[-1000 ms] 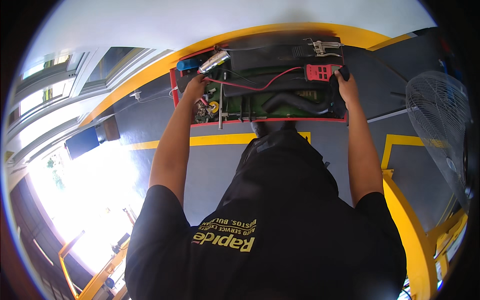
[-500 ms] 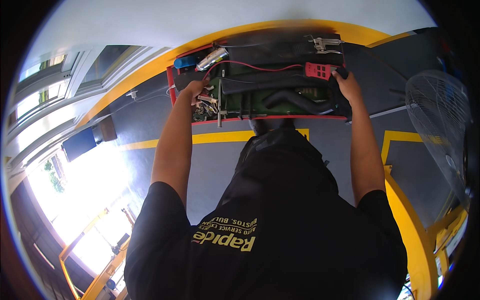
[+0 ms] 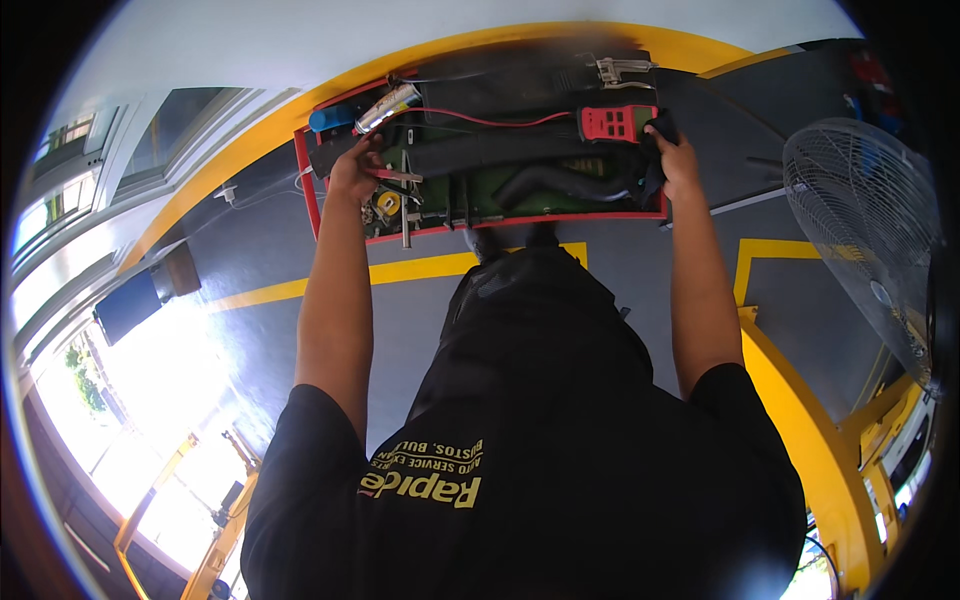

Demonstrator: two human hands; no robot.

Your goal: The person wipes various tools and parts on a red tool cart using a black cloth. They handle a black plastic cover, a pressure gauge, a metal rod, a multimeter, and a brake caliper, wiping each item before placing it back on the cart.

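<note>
My right hand (image 3: 679,165) is closed at the right end of a red handheld tester (image 3: 606,124) with dark buttons. Something black and soft-looking hangs beside those fingers. From the tester a red cable (image 3: 500,122) runs left toward my left hand (image 3: 355,172), which is closed over the left end of a red-framed tool cart (image 3: 308,190). A red-and-silver clamp-like piece (image 3: 392,174) sticks out from the left fingers. Just below it lie a yellow round piece (image 3: 388,203), resembling a tape measure, and small metal parts. A silver spray can (image 3: 388,107) lies tilted above this hand.
On the cart are a blue cylinder (image 3: 331,119), a bent black hose (image 3: 565,183), a silver metal tool (image 3: 624,70) and a T-shaped metal bar (image 3: 406,215). A large caged fan (image 3: 865,255) stands at the right, near a yellow post (image 3: 800,410). Yellow lines cross the grey floor.
The whole scene has shifted slightly left and up in the picture. By my left hand, the red-and-silver piece and the yellow round piece now show. My right hand stays at the tester.
</note>
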